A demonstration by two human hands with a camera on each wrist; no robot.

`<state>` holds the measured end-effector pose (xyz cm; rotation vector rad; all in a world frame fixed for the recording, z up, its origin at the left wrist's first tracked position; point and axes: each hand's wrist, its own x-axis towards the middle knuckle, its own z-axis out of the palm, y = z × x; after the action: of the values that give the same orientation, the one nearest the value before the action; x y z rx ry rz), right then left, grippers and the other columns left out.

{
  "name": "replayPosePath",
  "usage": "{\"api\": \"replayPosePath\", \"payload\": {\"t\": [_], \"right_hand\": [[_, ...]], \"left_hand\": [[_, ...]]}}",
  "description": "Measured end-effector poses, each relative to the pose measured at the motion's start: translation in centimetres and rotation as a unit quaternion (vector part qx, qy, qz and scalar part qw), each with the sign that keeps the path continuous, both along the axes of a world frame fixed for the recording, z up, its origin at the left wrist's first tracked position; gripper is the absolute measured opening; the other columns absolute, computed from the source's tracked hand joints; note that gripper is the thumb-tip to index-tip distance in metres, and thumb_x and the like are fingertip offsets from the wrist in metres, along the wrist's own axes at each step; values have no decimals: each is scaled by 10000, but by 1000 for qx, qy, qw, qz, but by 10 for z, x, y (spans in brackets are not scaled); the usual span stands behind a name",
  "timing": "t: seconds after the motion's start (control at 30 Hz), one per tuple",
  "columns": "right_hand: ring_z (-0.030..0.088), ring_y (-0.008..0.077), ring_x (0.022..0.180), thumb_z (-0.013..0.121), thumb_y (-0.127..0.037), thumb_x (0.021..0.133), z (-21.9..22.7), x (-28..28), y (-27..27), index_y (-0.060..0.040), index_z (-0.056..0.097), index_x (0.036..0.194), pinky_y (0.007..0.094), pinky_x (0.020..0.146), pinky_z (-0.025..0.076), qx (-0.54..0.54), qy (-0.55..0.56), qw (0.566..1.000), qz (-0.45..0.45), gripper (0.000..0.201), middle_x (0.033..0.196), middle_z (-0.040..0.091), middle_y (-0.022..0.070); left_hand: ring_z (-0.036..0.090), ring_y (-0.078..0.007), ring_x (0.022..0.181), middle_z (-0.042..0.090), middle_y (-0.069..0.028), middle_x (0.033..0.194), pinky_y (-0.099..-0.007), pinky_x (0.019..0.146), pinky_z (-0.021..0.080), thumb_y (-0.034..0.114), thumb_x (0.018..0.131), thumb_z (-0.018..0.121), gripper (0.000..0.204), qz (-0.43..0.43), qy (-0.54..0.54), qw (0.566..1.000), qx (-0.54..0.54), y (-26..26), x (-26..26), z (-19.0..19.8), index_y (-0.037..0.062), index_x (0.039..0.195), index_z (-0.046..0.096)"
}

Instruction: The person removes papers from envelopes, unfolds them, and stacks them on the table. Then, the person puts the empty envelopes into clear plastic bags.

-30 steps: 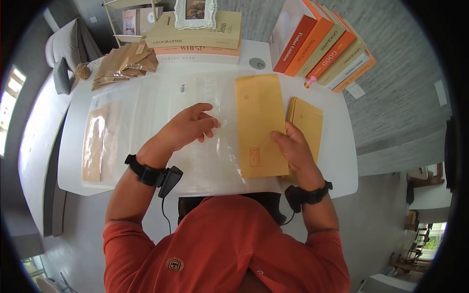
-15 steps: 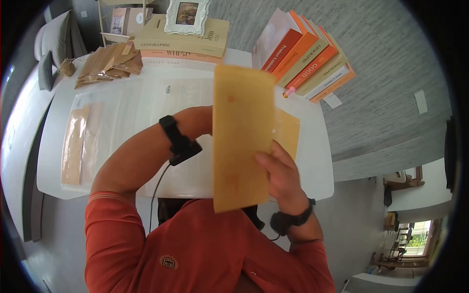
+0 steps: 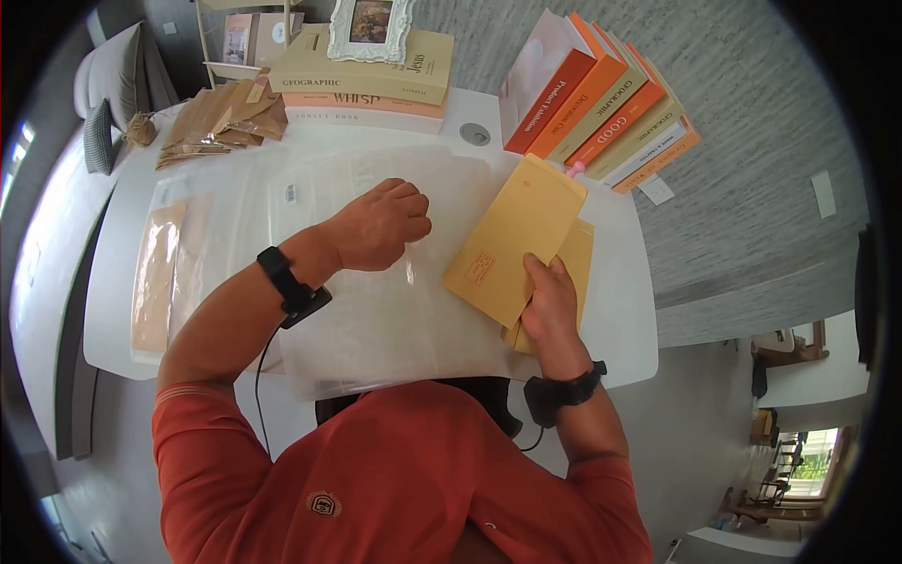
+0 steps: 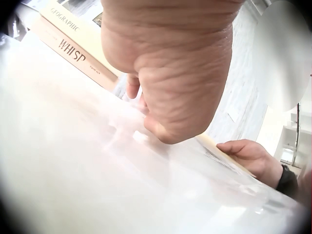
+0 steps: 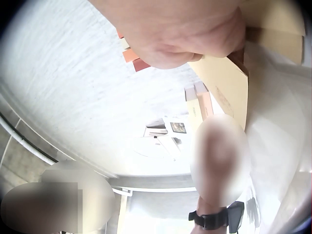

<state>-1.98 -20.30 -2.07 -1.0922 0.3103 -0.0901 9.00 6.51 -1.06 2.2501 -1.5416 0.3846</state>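
Note:
My left hand [image 3: 383, 227] is curled over the middle of the table and pinches a clear plastic bag [image 3: 376, 329]. The bag's film spreads across much of the left wrist view, and its near side reaches past the table's front edge. On the right, my right hand [image 3: 550, 303] holds a yellow kraft envelope [image 3: 517, 221] by its side, thumb on top. The envelope is tilted and bears a red stamp. Partly hidden beneath it are more kraft envelopes [image 3: 577, 258].
At the left lies a plastic-covered tan envelope [image 3: 158, 277] beside more clear bags. Brown paper packets [image 3: 221, 122] and a stack of books [image 3: 362, 89] with a white picture frame [image 3: 369, 28] stand at the back. Upright books [image 3: 601, 103] lean at the back right.
The envelope swung up and across in front of the left hand, then back right and down, now tilted. My left hand has curled onto the bag, and the film has lifted and shifted.

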Motion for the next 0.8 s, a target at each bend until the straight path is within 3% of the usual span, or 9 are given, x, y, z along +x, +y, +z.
{"api": "replayPosePath", "payload": {"t": [0.07, 0.17, 0.37, 0.43, 0.47, 0.57, 0.7, 0.77, 0.8], "right_hand": [[623, 188, 1135, 489, -43, 1027, 9, 3, 2, 19, 526, 1307, 352, 959, 537, -27, -20, 999, -2, 289, 1264, 612, 97], [621, 158, 1105, 498, -48, 1024, 9, 6, -4, 23, 549, 1283, 318, 931, 535, -102, -21, 989, 104, 274, 1226, 625, 84], [656, 149, 1030, 538, -58, 1003, 47, 7, 7, 17, 567, 1282, 307, 892, 550, -181, 150, 908, 347, 290, 1191, 649, 80], [667, 159, 1029, 560, -69, 1004, 72, 12, 18, 10, 569, 1284, 315, 897, 557, -111, 167, 906, 373, 292, 1198, 655, 81], [670, 164, 1032, 571, -76, 1004, 69, 16, 20, 5, 570, 1287, 318, 900, 559, -72, 164, 908, 380, 294, 1199, 657, 81], [674, 174, 1046, 602, -99, 1005, 20, 28, 18, -12, 572, 1296, 328, 915, 562, 53, 145, 909, 388, 305, 1201, 664, 77], [668, 163, 1054, 618, -119, 1007, 3, 29, 20, -22, 573, 1318, 326, 923, 556, 105, 101, 906, 397, 329, 1196, 667, 64], [666, 160, 1060, 616, -113, 1007, 0, 30, 21, -22, 572, 1327, 325, 928, 553, 122, 82, 905, 400, 335, 1201, 668, 62], [664, 156, 1060, 617, -114, 1007, 3, 29, 23, -23, 572, 1332, 324, 928, 553, 114, 71, 910, 393, 340, 1201, 669, 58]], "left_hand": [[550, -278, 974, 563, -59, 898, -403, 987, 449, -54, 650, 614, 171, -1, -14, 1000, -22, 0, -2, 12, 69, 761, 569], [559, -279, 939, 561, -58, 856, -398, 969, 454, -40, 657, 622, 155, 4, -16, 999, -33, -5, -6, 34, 72, 752, 571], [575, -283, 970, 582, -67, 883, -412, 961, 467, -14, 691, 647, 150, 0, -13, 994, -105, -38, -8, 49, 71, 810, 612], [583, -285, 1003, 593, -71, 916, -414, 960, 476, -3, 699, 663, 164, -34, -14, 992, -119, -57, -14, 56, 74, 842, 639], [585, -309, 1062, 617, -85, 1020, -405, 972, 482, 20, 728, 692, 288, -25, -42, 991, -126, -59, -18, 62, 67, 1012, 676], [566, -303, 1144, 616, -113, 1141, -416, 978, 484, 143, 802, 708, 372, 129, -53, 974, -181, -13, -27, 86, 63, 1161, 653], [610, -192, 1028, 627, -99, 1118, -309, 821, 517, 220, 967, 664, 487, 413, 228, 845, -253, 114, -41, 38, -3, 1380, 537], [611, -154, 945, 630, -91, 1078, -283, 766, 509, 280, 995, 629, 509, 422, 473, 723, -276, 122, -69, 34, -53, 1367, 530], [607, -144, 921, 638, -85, 1059, -277, 742, 501, 291, 997, 627, 510, 387, 523, 701, -290, 118, -79, 32, -56, 1360, 536]]}}
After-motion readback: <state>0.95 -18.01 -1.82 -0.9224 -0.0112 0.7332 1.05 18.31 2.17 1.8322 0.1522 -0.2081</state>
